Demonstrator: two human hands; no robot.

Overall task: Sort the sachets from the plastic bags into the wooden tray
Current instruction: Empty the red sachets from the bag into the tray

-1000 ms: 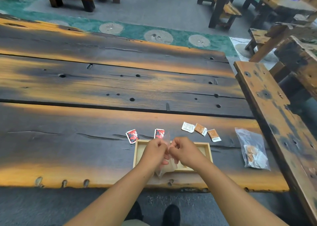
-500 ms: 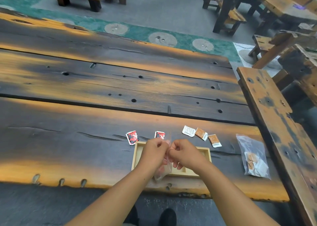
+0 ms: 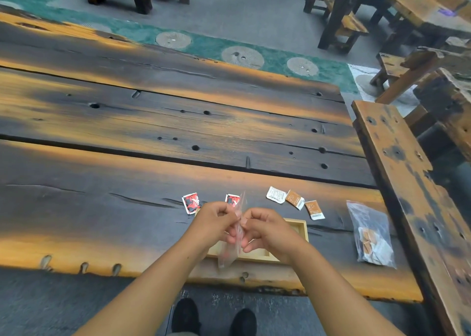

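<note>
My left hand [image 3: 212, 222] and my right hand [image 3: 267, 230] both pinch the top of a clear plastic bag [image 3: 233, 249] that hangs between them over the wooden tray [image 3: 302, 230]. The hands hide most of the tray. Two red sachets [image 3: 190, 202] [image 3: 231, 199] lie on the table just beyond the tray. A white sachet [image 3: 276, 194] and two orange sachets [image 3: 295, 199] [image 3: 315, 209] lie to the right of them. A second plastic bag [image 3: 370, 233] with orange and white sachets inside lies flat at the right.
The dark plank table [image 3: 153, 131] stretches far ahead and left. A wooden bench [image 3: 413, 182] runs along the table's right end, close to the second bag. More benches and tables stand beyond. My shoes [image 3: 214, 318] show below the near table edge.
Both hands have kept their pinch on the clear bag above the tray and have barely shifted. The camera view has tilted slightly.
</note>
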